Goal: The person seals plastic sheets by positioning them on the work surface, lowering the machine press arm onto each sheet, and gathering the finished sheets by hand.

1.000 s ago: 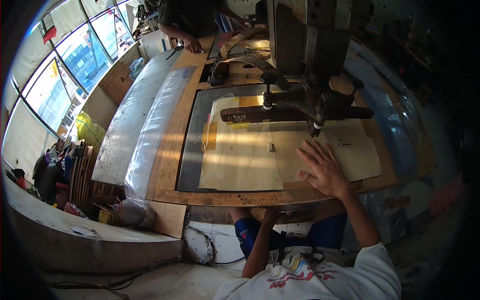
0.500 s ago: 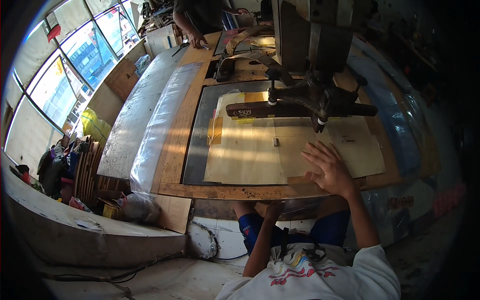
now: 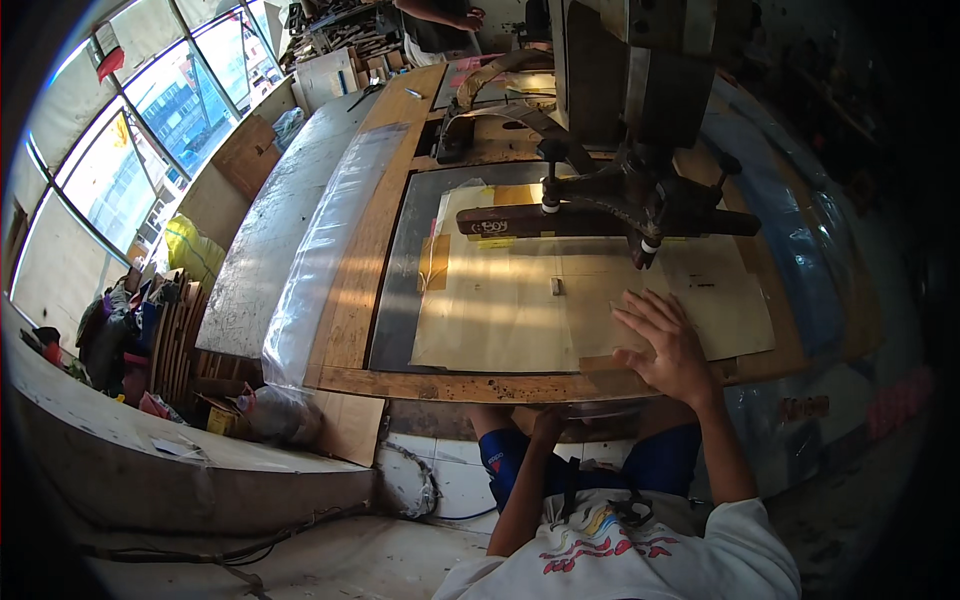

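Observation:
My right hand (image 3: pixel 662 346) lies at the near edge of a pale yellowish sheet (image 3: pixel 500 320), its fingers stretched out and slightly apart, holding nothing. Under the front edge of the wooden table frame my left hand (image 3: pixel 549 424) is mostly hidden, so its fingers do not show. A small grey block (image 3: pixel 556 287) rests near the middle of the sheet. Brown tape (image 3: pixel 434 262) sits at the sheet's left edge. Above the far part of the sheet runs a dark bar (image 3: pixel 600 222), carried by a heavy metal machine head (image 3: pixel 660 165).
Clear plastic film (image 3: pixel 335 250) lies along the table's left side, and more plastic (image 3: pixel 790 250) at the right. A small pale object (image 3: pixel 413 93) lies on the far left wood. Behind the table stands another person (image 3: pixel 435 25). Wooden boards (image 3: pixel 175 335) lean below the windows.
The other person has drawn back from the table, lifting a hand off the wood, where a small pale object now shows. My hands keep nearly the same places; the view has shifted slightly.

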Demonstrator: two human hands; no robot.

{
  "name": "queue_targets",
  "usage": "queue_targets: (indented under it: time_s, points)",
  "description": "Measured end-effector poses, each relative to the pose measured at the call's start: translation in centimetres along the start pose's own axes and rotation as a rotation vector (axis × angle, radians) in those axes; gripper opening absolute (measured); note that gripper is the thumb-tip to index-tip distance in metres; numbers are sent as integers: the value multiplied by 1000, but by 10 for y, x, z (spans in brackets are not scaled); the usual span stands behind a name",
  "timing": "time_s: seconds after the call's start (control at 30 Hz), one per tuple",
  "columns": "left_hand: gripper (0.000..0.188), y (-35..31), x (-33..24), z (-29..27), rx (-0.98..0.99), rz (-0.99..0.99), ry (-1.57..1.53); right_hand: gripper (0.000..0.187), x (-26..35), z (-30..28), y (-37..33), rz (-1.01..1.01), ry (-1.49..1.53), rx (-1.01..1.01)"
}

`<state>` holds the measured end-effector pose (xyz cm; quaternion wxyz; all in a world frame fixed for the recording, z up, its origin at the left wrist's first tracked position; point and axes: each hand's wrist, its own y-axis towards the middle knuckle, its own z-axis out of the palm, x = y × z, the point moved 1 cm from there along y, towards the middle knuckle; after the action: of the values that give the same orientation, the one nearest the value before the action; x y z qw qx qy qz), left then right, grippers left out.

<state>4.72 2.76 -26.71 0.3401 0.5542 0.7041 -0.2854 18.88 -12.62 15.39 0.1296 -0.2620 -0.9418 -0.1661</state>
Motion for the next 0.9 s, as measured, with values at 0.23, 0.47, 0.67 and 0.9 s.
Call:
queue_targets:
  time_s: [0.23,0.47,0.67,0.9]
  points:
    - [28,6,-4,2,-62,-19,-27,72,1,3,0,-59,-135,42]
    - [30,4,-7,3,-89,-27,-9,65,2,5,3,-15,-132,65]
    - [33,6,-12,3,-102,-25,-2,64,4,2,4,-9,-137,60]
    - [36,5,-11,2,-119,-39,29,63,10,5,2,20,-145,67]
